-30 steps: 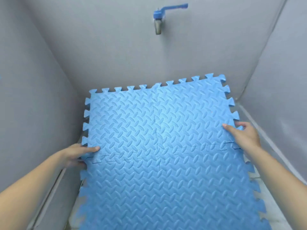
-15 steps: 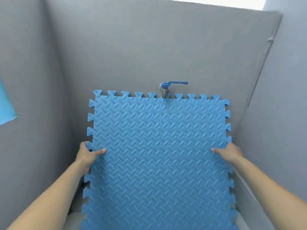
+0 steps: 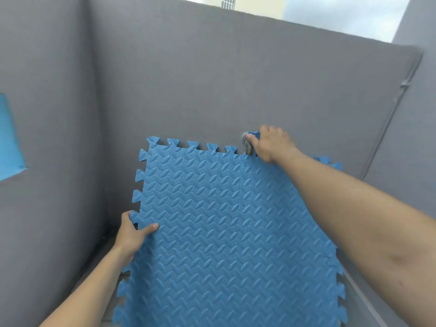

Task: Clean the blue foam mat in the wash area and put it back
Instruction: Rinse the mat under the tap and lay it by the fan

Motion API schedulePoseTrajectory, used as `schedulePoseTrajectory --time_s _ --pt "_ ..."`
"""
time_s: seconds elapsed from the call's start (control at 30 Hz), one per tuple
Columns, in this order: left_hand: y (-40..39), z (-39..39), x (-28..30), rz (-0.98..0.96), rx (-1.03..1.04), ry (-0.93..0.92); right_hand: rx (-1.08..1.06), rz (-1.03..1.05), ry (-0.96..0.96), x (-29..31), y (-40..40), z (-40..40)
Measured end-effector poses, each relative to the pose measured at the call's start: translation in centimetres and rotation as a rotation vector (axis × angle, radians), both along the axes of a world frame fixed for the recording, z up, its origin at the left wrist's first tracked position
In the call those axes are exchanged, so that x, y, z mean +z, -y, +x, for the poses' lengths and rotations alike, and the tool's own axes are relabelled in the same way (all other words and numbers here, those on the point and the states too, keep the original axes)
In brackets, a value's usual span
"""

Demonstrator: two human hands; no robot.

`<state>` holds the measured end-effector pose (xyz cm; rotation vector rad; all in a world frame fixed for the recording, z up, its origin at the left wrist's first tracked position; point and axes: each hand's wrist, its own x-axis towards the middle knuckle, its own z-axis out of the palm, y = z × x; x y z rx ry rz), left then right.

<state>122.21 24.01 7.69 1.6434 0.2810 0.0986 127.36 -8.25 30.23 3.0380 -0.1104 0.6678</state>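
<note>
Against the wall, left hand (image 3: 131, 234) pinches foam mat (image 3: 224, 232) — right hand (image 3: 271, 143) grips tap handle (image 3: 254, 134).

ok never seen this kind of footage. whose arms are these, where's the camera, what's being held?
No machine here: a person's two bare arms, filmed by one wide-angle camera worn on their head, looking forward and down. They stand in a wash area with grey walls. The left hand has a grip on the left edge of a blue foam mat, made of interlocking tiles and stood up against the back wall. The right hand is closed on the blue handle of a wall tap just above the mat's top edge. No water is visible. A blue patch shows on the left wall; I can't tell what it is.
</note>
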Motion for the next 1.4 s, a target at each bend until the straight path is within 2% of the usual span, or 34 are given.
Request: schedulePoseTrajectory --time_s 0.13,0.47,0.8,1.03,1.2,1.4 --pt "0.0 0.1 -0.3 0.024 -0.012 0.012 -0.028 -0.093 0.024 0.4 -0.2 -0.1" --pt "1.4 0.0 -0.5 0.014 -0.032 0.019 -0.077 -0.168 -0.015 0.9 -0.7 -0.5" --pt "1.3 -0.3 -0.3 0.029 -0.024 0.014 -0.064 -0.165 0.005 0.7 -0.6 -0.6" --pt "4.7 -1.0 0.4 0.086 -0.123 0.026 -0.06 -0.164 -0.007 0.6 -0.6 -0.7" --pt "8.0 -1.4 -0.4 -0.053 -0.098 0.063 -0.046 -0.088 0.022 0.3 -0.4 -0.7" --pt "6.3 -1.4 -0.4 -0.091 -0.062 0.079 -0.021 -0.035 0.02 0.3 -0.6 -0.9"
